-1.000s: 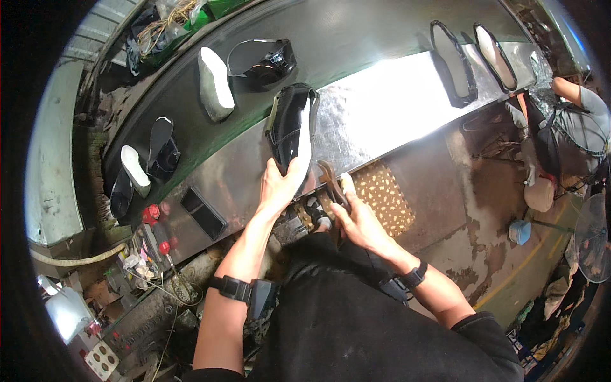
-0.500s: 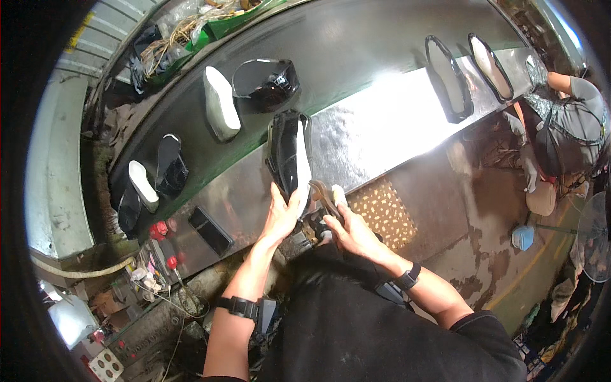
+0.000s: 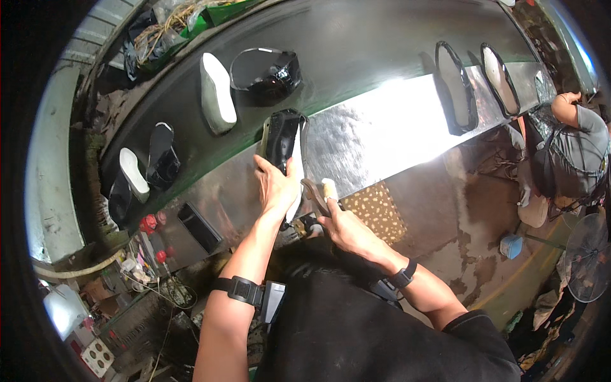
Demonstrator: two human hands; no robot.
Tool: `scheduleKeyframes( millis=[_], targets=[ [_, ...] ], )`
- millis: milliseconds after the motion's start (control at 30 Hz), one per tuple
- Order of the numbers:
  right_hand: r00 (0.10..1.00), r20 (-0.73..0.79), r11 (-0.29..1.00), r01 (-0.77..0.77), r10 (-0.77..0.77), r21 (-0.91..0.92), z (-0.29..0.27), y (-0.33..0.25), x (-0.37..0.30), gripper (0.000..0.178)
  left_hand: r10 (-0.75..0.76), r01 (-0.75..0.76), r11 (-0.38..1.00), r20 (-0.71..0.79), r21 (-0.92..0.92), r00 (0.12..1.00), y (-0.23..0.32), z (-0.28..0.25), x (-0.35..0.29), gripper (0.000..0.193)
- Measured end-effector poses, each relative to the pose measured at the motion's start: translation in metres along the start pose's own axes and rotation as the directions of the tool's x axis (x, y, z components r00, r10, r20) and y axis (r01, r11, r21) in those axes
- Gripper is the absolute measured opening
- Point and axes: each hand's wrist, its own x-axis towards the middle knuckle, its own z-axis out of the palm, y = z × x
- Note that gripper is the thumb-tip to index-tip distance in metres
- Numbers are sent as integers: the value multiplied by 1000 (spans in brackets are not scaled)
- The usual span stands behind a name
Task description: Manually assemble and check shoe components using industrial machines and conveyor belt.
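Observation:
A glossy black shoe upper (image 3: 280, 141) with a white sole piece (image 3: 297, 153) along its right side lies lengthwise on the metal bench edge. My left hand (image 3: 277, 193) grips its near end, thumb on the right and fingers on the left. Just to the right, my right hand (image 3: 351, 228) is closed around a curved brown metal tool (image 3: 313, 193) that looks like pincers; its jaws are partly hidden and sit close beside the shoe. A pale, yellowish-white tip (image 3: 329, 189) shows by my right fingers, and I cannot make out what it is.
Farther back stand a white-soled shoe last (image 3: 217, 92) and a black upper (image 3: 266, 73). More shoe parts (image 3: 162, 156) lie at left, near a black phone (image 3: 200, 227). Two black shoes (image 3: 456, 89) rest at right. Another person (image 3: 576, 137) sits at far right.
My left hand has slid farther up along the shoe. The right hand with its tool has shifted slightly left. The whole view has turned a little.

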Motion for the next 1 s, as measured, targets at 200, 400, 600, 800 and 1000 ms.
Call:
scheduleKeyframes(
  millis=[200,400,600,800,1000],
  targets=[
    [997,-30,997,76,-77,-31,6,6,-5,68,42,-39,983,-12,179,999,17,-8,-8,85],
    [997,33,998,70,-70,10,11,16,-6,69,253,-244,964,74,-106,965,-52,0,10,90],
    [978,-160,925,-69,138,375,-16,-13,-3,43,65,-53,996,190,-66,980,-18,-14,1,91],
    [867,-488,939,246,-102,241,29,16,37,30,147,157,685,346,-712,927,-22,-14,8,64],
    [649,-662,875,485,-374,-19,47,22,19,20,101,203,646,346,-736,933,-27,-19,14,58]
  ],
)
